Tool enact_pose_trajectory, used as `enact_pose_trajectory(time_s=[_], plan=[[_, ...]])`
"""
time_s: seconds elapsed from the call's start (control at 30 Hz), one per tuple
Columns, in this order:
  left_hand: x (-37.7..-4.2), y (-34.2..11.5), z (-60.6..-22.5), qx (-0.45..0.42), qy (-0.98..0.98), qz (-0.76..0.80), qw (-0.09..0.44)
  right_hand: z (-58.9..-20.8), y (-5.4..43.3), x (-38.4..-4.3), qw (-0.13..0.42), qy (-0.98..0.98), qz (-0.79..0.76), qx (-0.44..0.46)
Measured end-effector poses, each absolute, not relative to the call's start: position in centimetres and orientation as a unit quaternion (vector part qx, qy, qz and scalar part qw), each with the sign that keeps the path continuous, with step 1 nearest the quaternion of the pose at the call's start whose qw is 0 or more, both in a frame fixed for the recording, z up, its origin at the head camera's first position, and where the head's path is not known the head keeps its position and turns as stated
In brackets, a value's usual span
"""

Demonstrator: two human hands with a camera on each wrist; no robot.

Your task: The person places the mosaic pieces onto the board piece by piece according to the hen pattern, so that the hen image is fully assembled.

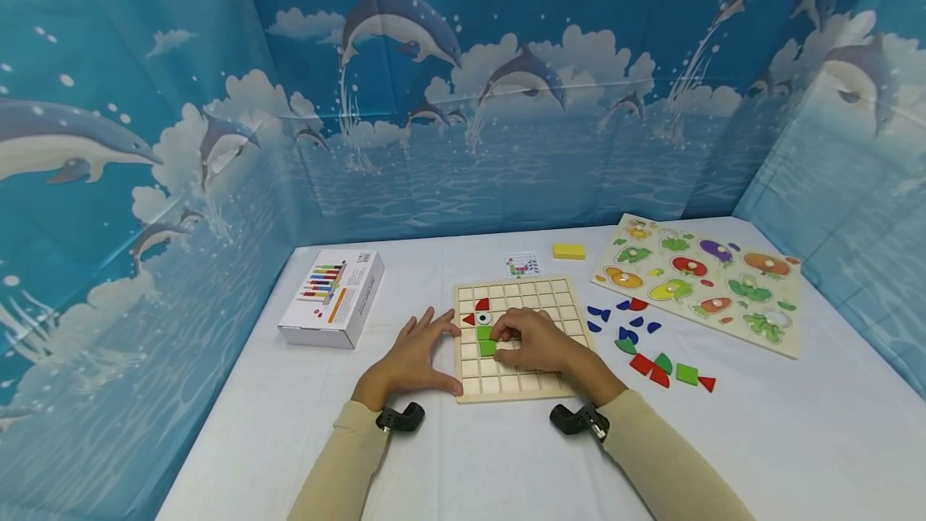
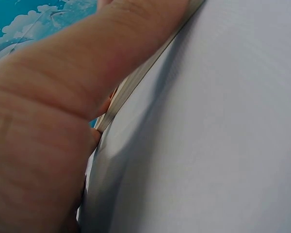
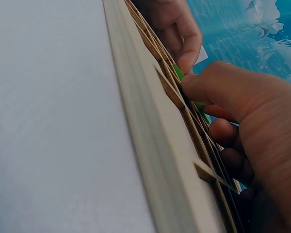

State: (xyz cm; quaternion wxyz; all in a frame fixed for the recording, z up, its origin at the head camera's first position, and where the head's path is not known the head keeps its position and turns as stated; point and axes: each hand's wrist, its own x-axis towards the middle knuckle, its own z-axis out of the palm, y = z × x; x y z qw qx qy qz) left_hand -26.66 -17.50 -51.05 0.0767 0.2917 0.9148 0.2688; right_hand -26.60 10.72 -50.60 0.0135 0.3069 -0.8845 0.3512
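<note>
A wooden grid board (image 1: 512, 384) lies flat on the white table. My left hand (image 1: 415, 356) rests at its left side with fingers spread, the thumb by the near left corner; the left wrist view shows the thumb (image 2: 102, 63) along the board's edge. My right hand (image 1: 534, 342) is over the grid, its thumb and curled fingers pinching a green square tile (image 1: 487, 348) at its right edge. Above this tile sit another green square (image 1: 483, 333), a white tile with a black dot (image 1: 483, 318), a red triangle (image 1: 469, 318) and a red quarter-round (image 1: 482, 305).
Loose blue pieces (image 1: 628, 335), red pieces (image 1: 641, 364) and green pieces (image 1: 686, 375) lie right of the board. Behind them is a vegetable puzzle board (image 1: 712, 316). A pattern card (image 1: 522, 264) and yellow block (image 1: 568, 252) lie beyond the grid; a white box (image 1: 333, 298) stands left.
</note>
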Motion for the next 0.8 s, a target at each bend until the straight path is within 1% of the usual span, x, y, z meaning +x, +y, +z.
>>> enact_pose_trajectory(time_s=[0.27,0.8], plan=[[-26.68,-17.51,-51.08,0.290,0.915,0.269,0.080,-50.47,10.76,-26.47,0.019,-0.879,0.355,0.319],[-26.72,-17.46,-51.07,0.286,0.918,0.262,0.083,-50.52,10.95,-26.59,0.011,-0.876,0.359,0.324]])
